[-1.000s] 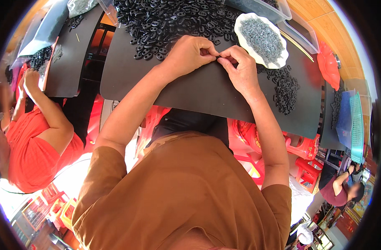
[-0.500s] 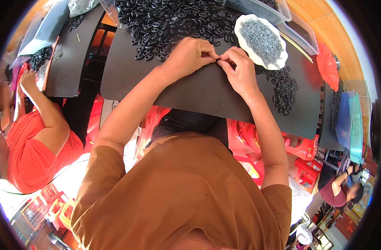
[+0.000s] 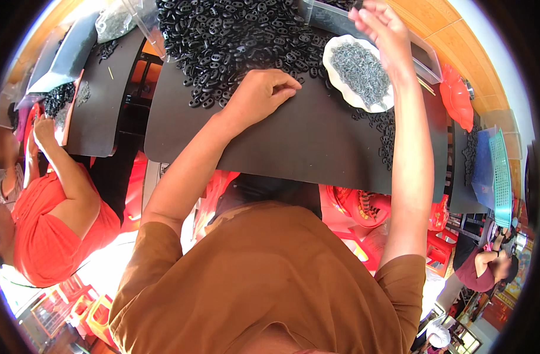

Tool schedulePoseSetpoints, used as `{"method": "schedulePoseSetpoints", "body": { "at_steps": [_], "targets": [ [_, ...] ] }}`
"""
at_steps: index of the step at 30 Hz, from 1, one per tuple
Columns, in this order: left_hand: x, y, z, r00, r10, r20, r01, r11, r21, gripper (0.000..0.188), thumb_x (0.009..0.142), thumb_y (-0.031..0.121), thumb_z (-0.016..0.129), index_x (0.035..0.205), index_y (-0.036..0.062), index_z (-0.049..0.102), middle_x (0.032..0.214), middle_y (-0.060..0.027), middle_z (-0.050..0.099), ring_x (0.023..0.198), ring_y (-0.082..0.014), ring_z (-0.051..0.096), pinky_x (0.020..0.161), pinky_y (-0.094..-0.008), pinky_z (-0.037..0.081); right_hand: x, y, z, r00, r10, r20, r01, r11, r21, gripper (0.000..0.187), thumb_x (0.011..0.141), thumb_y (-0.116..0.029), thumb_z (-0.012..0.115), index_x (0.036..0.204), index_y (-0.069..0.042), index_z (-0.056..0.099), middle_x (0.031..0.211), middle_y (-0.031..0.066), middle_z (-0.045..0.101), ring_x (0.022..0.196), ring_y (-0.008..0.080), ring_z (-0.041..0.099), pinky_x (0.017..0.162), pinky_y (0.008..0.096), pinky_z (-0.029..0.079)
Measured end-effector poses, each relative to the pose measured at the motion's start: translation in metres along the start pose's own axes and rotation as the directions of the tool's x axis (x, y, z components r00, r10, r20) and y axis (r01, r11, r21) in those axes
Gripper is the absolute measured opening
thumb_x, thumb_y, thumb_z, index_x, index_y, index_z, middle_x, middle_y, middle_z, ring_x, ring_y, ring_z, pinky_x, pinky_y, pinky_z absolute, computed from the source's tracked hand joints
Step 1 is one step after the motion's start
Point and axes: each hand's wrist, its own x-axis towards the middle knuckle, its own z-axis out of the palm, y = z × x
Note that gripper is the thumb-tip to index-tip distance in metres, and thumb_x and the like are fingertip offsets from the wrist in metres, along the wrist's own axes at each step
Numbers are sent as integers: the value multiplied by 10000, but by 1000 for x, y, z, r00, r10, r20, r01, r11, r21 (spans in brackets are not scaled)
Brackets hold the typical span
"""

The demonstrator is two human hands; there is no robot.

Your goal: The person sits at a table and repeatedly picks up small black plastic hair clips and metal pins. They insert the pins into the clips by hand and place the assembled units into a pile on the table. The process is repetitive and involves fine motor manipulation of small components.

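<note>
At the far right of the table, my right hand (image 3: 385, 29) is raised near a clear plastic bin (image 3: 331, 23). Its fingertips grip a small black plastic piece (image 3: 358, 5), blurred at the picture's upper edge. My left hand (image 3: 255, 94) rests by the near side of a big heap of black oval plastic pieces with holes (image 3: 234, 41). Its thumb and forefinger meet in a pinch; anything between the tips is too small to make out. Below my right hand, a white scalloped dish (image 3: 336, 72) holds many small grey metallic-looking parts (image 3: 361, 71).
Smaller black parts (image 3: 387, 133) lie on the dark table (image 3: 282, 135) beside my right forearm. A red scalloped dish (image 3: 457, 106) and a teal basket (image 3: 500, 177) are at the right. At the left, a person in red (image 3: 63, 206) works at another table (image 3: 99, 94).
My hands, pinched together before, have parted. The right has moved up and right past the white dish with a black piece; the left has stayed near the heap. The view has shifted slightly.
</note>
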Motion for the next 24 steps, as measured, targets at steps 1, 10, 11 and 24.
{"method": "schedulePoseSetpoints", "body": {
  "at_steps": [1, 10, 11, 24],
  "targets": [
    [0, 2, 0, 1000, -1, 6, 1, 1000, 4, 140, 869, 29, 694, 1003, -1, 721, 892, -81, 709, 764, -129, 678, 709, -258, 548, 5, -15, -3, 991, 65, -115, -78, 991, -108, 452, 885, -93, 670, 1295, 14, 511, 1233, 158, 594, 1036, 197, 617, 919, 340, 493],
    [5, 5, 10, 994, 90, -60, -70, 959, 276, 200, 860, 57, 682, 1058, 27, 694, 886, -94, 641, 762, -236, 663, 702, -332, 551, -72, 6, 15, 967, -252, -27, 161, 695, -700, 129, 824, -65, 710, 953, -60, 711, 816, 57, 679, 711, 142, 641, 687, 277, 520],
    [7, 5, 12, 990, 129, -53, -101, 927, 362, 200, 860, 71, 679, 1056, 31, 692, 886, -97, 630, 772, -261, 661, 707, -353, 552, -80, 5, 13, 971, -241, -1, 161, 652, -741, 135, 810, -58, 717, 944, -64, 719, 814, 61, 677, 702, 149, 639, 684, 282, 520],
    [11, 5, 15, 980, 173, 94, -196, 908, 369, 93, 851, 88, 677, 931, 42, 678, 962, -102, 615, 875, -313, 645, 756, -406, 531, -104, 14, 7, 989, 39, 142, 98, 549, -830, 168, 785, -63, 686, 947, -72, 729, 858, 93, 648, 813, 291, 654, 733, 389, 507]
  ]
}}
